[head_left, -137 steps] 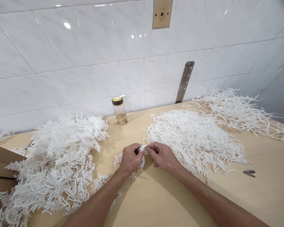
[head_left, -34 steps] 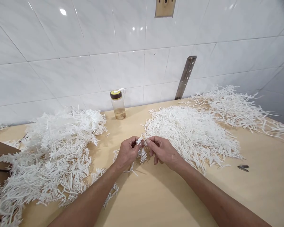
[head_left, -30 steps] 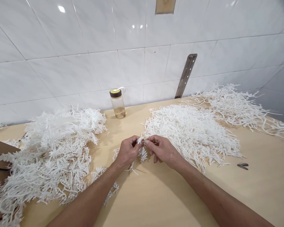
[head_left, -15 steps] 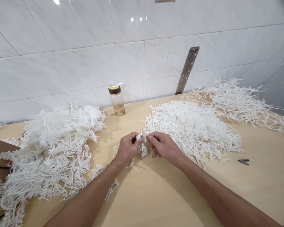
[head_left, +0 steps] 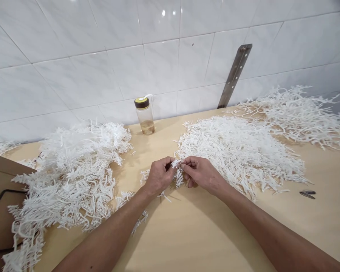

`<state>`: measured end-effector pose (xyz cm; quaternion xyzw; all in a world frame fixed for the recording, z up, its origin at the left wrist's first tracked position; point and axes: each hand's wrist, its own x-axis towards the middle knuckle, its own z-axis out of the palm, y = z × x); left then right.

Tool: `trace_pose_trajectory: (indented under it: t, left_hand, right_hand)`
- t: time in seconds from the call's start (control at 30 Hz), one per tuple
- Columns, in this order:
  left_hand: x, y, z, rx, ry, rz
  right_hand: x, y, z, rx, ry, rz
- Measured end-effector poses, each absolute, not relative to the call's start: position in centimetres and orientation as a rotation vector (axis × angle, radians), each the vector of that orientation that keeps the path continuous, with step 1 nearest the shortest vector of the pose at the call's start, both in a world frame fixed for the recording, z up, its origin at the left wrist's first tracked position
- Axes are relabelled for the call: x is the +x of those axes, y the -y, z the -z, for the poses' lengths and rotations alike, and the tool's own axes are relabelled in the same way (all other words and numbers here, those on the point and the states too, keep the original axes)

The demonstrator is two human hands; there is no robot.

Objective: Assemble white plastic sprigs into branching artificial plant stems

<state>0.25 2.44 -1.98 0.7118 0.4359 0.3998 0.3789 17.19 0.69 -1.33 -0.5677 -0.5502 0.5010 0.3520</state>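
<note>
My left hand (head_left: pixel 160 175) is closed in a pinch on a small white branched plastic sprig (head_left: pixel 175 164), whose feathery tips show between the two hands. Close against it, my right hand (head_left: pixel 201 173) also pinches, its thumb and forefinger at the sprig's right side; the exact spot it grips is partly hidden by the fingers. Below the fingertips hang or lie more white sprig tips (head_left: pixel 178 178). Just behind my right hand spreads a flat heap of white sprigs (head_left: pixel 238 147). A few loose sprigs (head_left: pixel 125 198) lie near my left forearm.
A taller pile of white branched pieces (head_left: pixel 73 170) covers the table's left side, beside a brown box (head_left: pixel 5 189). A drink bottle (head_left: pixel 145 117) stands at the back. Longer white strands (head_left: pixel 300 113) lie far right, and a small dark tool (head_left: pixel 307 194) nearer. A metal bracket (head_left: pixel 235 75) leans upright by the wall.
The view has shifted, so the scene sits slightly further right. Both hands stay together at the sprig, with the right fingertips slightly closer to the left ones.
</note>
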Motion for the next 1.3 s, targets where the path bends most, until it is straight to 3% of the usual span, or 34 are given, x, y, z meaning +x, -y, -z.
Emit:
trace_pose_trajectory:
  t: [0.4, 0.67, 0.83, 0.97, 1.3]
  left_hand:
    - [0.3, -2.3, 2.4, 2.318, -1.224, -1.010]
    - [0.1, -2.3, 2.2, 2.382, -1.206, -1.064]
    - [0.2, -2.2, 2.2, 2.426, -1.323, -0.971]
    - [0.3, -1.9, 2.0, 2.354, -1.293, -0.860]
    - [0.4, -2.4, 1.6, 1.651, -1.286, -1.130]
  right_hand:
    - [16.7, 0.0, 0.9, -1.557, 1.764, -0.651]
    - [16.8, 0.0, 1.3, -1.509, 1.571, -1.031]
    - [16.1, -0.1, 1.7, -1.523, 1.863, -0.501]
    - [16.5, -0.5, 1.7, -1.535, 1.850, -0.150]
    - [18.5, -0.8, 0.5, -1.518, 1.616, -0.159]
